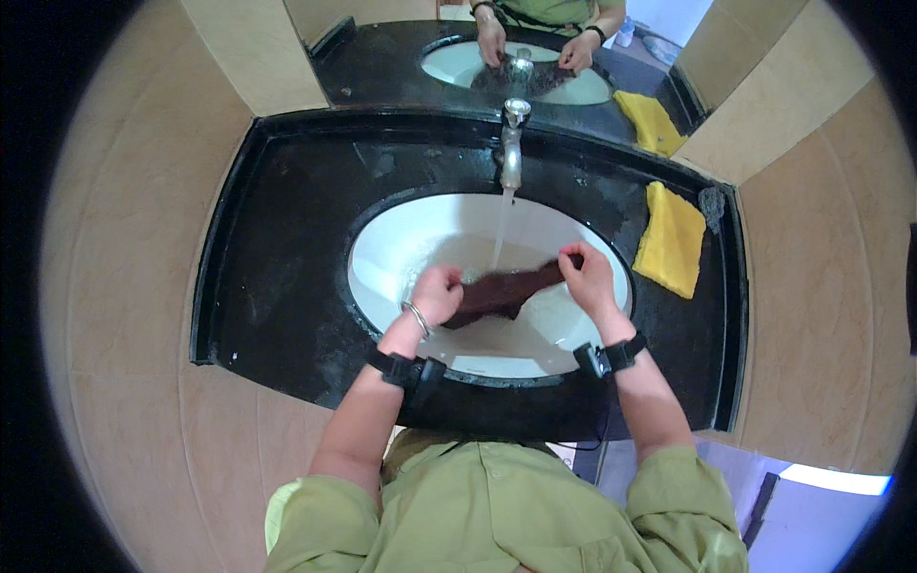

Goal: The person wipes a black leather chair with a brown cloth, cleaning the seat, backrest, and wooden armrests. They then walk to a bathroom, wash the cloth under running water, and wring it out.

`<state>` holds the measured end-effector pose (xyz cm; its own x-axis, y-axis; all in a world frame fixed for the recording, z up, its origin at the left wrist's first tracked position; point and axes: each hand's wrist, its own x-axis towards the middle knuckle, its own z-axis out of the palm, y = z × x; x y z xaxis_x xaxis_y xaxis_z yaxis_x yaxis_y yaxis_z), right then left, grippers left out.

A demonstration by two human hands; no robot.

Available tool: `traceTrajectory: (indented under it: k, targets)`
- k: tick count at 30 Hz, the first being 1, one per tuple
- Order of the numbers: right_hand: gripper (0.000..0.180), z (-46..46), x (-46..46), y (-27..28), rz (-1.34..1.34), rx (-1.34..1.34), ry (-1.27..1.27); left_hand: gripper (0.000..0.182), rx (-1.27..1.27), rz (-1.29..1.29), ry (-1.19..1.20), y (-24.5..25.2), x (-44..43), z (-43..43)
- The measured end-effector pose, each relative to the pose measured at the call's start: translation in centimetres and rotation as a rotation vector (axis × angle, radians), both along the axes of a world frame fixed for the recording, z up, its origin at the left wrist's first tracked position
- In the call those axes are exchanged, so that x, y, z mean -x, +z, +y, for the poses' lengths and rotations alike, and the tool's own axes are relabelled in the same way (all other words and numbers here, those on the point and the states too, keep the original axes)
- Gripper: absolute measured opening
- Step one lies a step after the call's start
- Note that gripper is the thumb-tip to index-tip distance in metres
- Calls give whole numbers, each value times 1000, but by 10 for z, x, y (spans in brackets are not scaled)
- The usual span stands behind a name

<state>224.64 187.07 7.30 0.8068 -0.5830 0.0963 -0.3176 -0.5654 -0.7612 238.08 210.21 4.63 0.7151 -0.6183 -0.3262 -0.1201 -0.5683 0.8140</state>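
Observation:
A dark brown cloth (505, 292) is stretched between my two hands over the white oval basin (383, 251). My left hand (437, 295) pinches its left end, and a metal bangle circles that wrist. At the upper right, my right hand (591, 276) grips the other end between thumb and fingers. The cloth slants up toward the right, its lower edge sagging. Water (503, 225) runs from the chrome tap (511, 147) into the basin just behind the cloth. Some water stands in the bowl; how deep, I cannot tell.
A folded yellow cloth (670, 240) lies on the black countertop (286, 251) to the right, beside a grey scouring pad (711, 208). Behind the tap, a mirror (401, 57) reflects the hands and basin. Tiled walls (136, 251) flank the counter, which has a raised rim.

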Motion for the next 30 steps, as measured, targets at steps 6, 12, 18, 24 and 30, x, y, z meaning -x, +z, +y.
traceTrajectory:
  k: [6, 12, 18, 24, 30]
  targets:
    - [14, 32, 0, 30, -102, -233, 282, 88, -440, -383, -390, -15, 41, -22]
    - [34, 13, -7, 70, -214, -457, 267, 46, 177, 164, -420, -9, 25, -42]
    - [43, 10, 8, 9, 249, -541, 374, 32, 597, 591, -168, 5, 15, -34]
    - [30, 41, 9, -16, 189, -441, 525, 34, 401, 407, -114, 35, 11, -19]
    - [26, 19, 11, 21, 3, -256, 403, 28, 546, 472, 70, 48, 0, -3]
